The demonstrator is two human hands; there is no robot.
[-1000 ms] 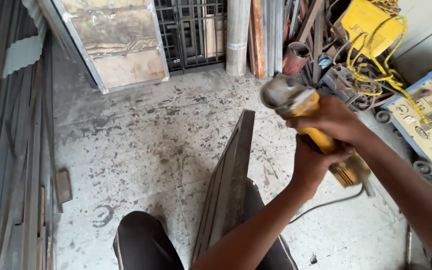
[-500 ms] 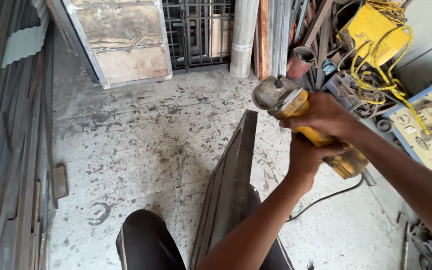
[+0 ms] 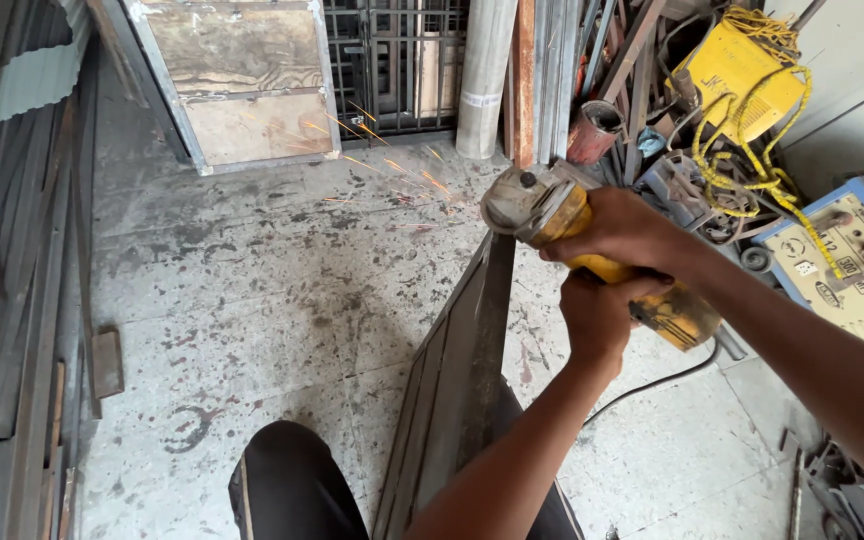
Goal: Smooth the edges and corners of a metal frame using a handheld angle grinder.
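Fingers (image 3: 592, 235) of both hands clamp yellow grinder (image 3: 592, 250), now lowered onto steel frame (image 3: 472, 340), throwing sparks (image 3: 392, 165); stained concrete floor (image 3: 252, 300).

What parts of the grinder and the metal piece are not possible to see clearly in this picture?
- Head view: the angle grinder body is mostly covered by the right hand and left hand.
- Its disc edge, where it meets the metal frame, is blurred.
- The frame's lower end is cut off by the bottom edge.
- The cable passes behind the left forearm.
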